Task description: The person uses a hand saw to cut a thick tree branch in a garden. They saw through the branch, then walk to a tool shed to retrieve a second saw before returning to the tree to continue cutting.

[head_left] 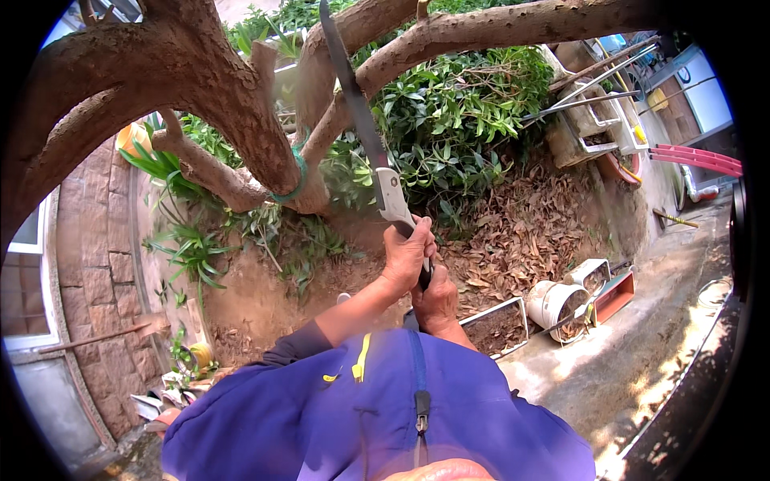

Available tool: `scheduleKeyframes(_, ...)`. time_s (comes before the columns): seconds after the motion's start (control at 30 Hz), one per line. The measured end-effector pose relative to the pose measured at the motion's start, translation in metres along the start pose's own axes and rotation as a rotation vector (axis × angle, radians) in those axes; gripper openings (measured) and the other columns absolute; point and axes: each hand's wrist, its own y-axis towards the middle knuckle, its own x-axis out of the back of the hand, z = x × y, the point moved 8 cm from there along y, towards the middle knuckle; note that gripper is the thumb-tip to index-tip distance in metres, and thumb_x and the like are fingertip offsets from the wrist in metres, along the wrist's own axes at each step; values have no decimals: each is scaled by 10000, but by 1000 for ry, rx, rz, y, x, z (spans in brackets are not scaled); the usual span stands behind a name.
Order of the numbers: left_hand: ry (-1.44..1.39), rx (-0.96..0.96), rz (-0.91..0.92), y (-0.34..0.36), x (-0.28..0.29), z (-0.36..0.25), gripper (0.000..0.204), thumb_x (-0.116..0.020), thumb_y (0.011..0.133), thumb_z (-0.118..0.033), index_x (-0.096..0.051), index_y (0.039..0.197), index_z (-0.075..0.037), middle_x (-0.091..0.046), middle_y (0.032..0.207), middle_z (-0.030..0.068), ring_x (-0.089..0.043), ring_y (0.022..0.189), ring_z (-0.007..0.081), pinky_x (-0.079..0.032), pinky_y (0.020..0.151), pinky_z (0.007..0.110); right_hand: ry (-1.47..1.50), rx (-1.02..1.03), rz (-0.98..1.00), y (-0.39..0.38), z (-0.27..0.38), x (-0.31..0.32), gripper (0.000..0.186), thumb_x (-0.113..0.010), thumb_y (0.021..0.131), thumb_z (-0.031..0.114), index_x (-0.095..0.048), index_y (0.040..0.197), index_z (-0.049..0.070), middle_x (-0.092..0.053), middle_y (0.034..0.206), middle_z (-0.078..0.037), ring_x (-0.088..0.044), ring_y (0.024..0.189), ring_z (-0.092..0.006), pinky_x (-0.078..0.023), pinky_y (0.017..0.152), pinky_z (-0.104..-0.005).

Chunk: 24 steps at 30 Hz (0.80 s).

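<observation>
A pruning saw (391,192) with a long dark blade and a white and black handle points up and away from me, tilted a little to the left. My left hand (409,250) is closed around the handle just below its white part. Lower down, my right hand (437,298) wraps the handle's end. The toothed blade crosses in front of a tree branch (449,36); whether it touches the wood I cannot tell. Left of the saw rises the thick tree trunk (265,144), with a green tie (300,170) around its lower part.
Green shrubs (465,104) and dry fallen leaves (513,224) lie beyond my hands. To the right are a white bucket (545,305), a reddish planter (614,298) and stacked troughs (589,120) with poles. A stone wall (96,264) runs along the left. Large branches (112,72) hang overhead.
</observation>
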Motion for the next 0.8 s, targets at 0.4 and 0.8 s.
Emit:
scheduleKeyframes(0.4, 69, -8, -19, 7, 3, 7, 166, -608, 941, -121, -464, 872, -76, -484, 614, 23, -467, 476, 116, -417, 431, 289, 8, 41, -41, 0, -14, -10, 355, -718, 834, 256, -456, 869, 19, -609, 659, -206, -626, 571, -430, -502, 502, -515)
scheduleKeyframes(0.8, 113, -110, -51, 51, -17, -56, 218, -621, 925, -139, -498, 768, -52, -494, 583, 10, -458, 440, 109, -393, 408, 281, 64, 69, 6, 67, 30, -1, 333, -683, 863, 246, -456, 901, 4, -617, 694, -248, -628, 615, -449, -507, 558, -534)
